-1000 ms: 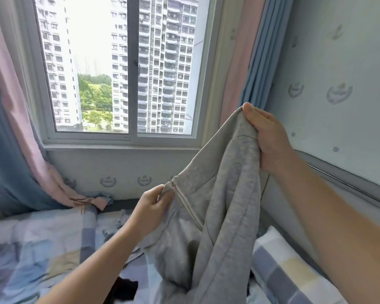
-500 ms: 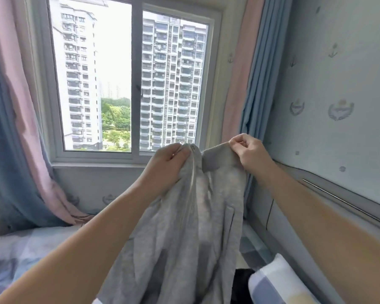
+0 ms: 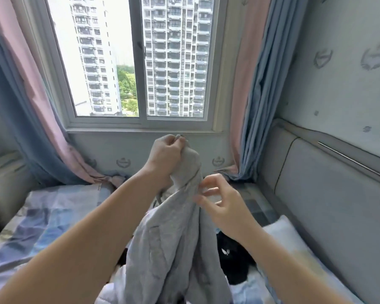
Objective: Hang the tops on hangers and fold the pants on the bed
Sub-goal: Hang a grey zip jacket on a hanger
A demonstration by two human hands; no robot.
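bare forearms [image 3: 110, 218], bare hands [image 3: 164, 154]

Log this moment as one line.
left hand: grips grey garment top, held up | right hand: fingers spread beside it | black garment: on bed

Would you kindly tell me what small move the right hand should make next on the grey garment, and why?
Probably pinch the fabric edge beside it and draw it rightward. The left hand alone grips the grey garment, bunched at its top, so it hangs twisted above the bed; the right hand hovers beside the fabric, fingers spread, gripping nothing.
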